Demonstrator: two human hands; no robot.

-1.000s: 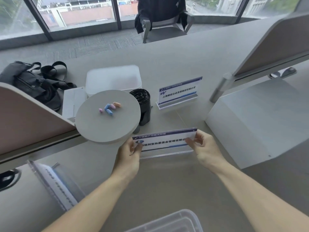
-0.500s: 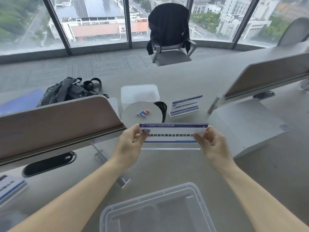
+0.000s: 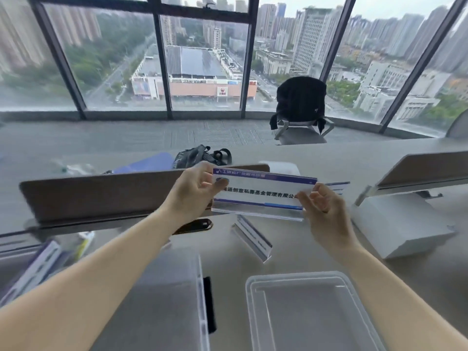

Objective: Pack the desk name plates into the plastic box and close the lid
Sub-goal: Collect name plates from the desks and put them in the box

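Hands first: my left hand (image 3: 195, 191) pinches the left end of a desk name plate (image 3: 260, 192) between thumb and fingers, and my right hand (image 3: 323, 206) grips its right end from below, so the plate hangs in the air above the desk (image 3: 291, 257), well clear of the surface. The plastic box (image 3: 311, 312) sits open and seemingly empty near me, below and slightly right of the plate; what I take to be its lid (image 3: 174, 295) lies just beside it on the left. A second name plate (image 3: 252, 236) lies tipped on the desk between the held one and the box, and another plate's edge (image 3: 336, 185) peeks out behind my right hand. My worry is the descent: the plate looks about as long as the box's opening, so lowering it skewed could catch an end on the rim. Clear acrylic is slippery, and the light fingertip hold may let it twist free. I could also clip the tipped plate on the way down.
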